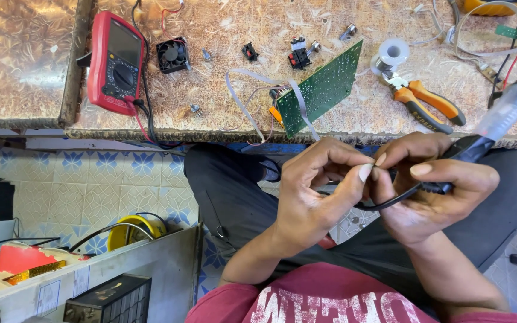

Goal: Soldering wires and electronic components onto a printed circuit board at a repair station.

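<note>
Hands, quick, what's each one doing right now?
Left hand: fingers pinched shut on the black cord.
Right hand: closed around the soldering iron, fingertips meeting the left's.

both bare forearms rise from the lower edge and meet over the lap, the left hand (315,191) curled with thumb and forefinger pinched together, the right hand (432,191) facing it in a closed grip, fingers folded, thumb tip touching the left thumb.
</note>
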